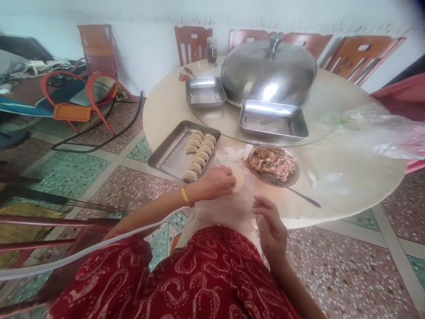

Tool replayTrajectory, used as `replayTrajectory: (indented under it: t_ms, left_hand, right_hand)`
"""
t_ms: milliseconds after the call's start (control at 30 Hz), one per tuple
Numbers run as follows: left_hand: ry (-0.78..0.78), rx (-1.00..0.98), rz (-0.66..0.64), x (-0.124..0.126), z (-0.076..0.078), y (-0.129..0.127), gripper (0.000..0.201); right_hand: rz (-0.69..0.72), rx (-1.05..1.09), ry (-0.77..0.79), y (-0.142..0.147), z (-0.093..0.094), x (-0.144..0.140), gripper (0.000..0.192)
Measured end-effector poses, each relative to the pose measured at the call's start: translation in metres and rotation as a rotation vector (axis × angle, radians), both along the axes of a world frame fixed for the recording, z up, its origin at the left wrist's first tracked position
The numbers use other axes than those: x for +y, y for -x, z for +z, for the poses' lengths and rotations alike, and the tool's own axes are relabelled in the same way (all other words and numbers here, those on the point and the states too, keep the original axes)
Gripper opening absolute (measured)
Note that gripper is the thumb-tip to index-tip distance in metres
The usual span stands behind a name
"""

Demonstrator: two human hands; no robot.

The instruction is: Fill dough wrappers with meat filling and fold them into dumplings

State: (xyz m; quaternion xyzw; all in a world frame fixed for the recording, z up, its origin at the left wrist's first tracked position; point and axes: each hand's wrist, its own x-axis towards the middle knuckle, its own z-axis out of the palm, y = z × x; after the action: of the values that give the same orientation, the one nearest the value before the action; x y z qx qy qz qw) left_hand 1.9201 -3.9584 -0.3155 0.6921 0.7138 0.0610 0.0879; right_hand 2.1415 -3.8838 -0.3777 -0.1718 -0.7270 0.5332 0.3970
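Note:
My left hand, with a yellow band at the wrist, pinches the edge of a round, pale dumpling wrapper above the near part of the table. To the right, my right hand is held off the table edge with its fingers apart and nothing in them. Beyond it stands a bowl of minced filling, and a spoon leans out over its right rim. Left of my left hand lies a metal tray with several folded dumplings in two rows.
Two other metal trays, a left one and a right one, sit before a large domed metal lid. Clear plastic bags lie at the right. Red scissors and a dark jar are at the back.

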Motion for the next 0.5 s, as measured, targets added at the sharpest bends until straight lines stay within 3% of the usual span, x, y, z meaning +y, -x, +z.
replayTrajectory:
  t_ms: [500]
  left_hand:
    - [0.026,0.001,-0.031,0.0036,0.0021,0.0043,0.017]
  right_hand:
    - [-0.007,-0.004,-0.013,-0.0041,-0.0016,-0.0014,0.016]
